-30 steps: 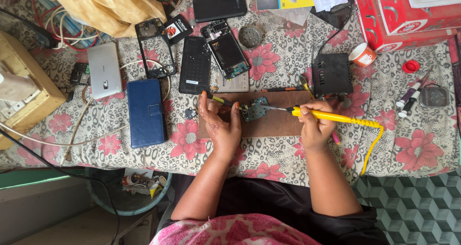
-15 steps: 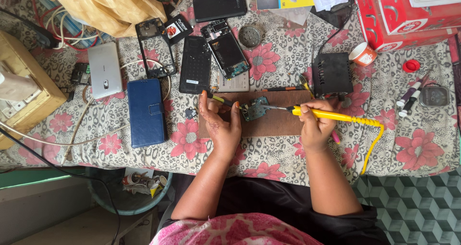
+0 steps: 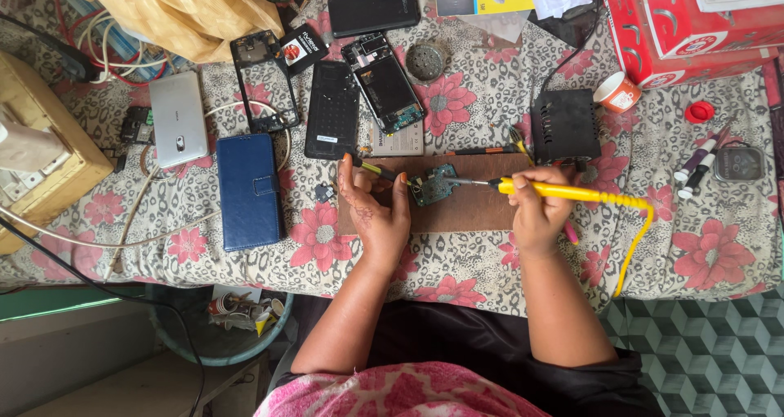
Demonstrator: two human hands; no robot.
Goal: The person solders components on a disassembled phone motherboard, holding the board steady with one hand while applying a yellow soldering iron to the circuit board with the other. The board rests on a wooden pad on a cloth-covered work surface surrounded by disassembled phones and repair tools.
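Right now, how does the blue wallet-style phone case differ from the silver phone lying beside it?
The blue phone case is larger, dark and closed, with a clasp showing; the silver phone is smaller and pale, lying with its metal back up. The case lies nearer the left hand, the phone further up the table. Both lie flat on the flowered cloth, untouched by either hand.

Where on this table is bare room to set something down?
Bare cloth lies along the near edge below the blue wallet case and right of the right hand, before the pens. Crowded: the far side with phone parts and the wooden board.
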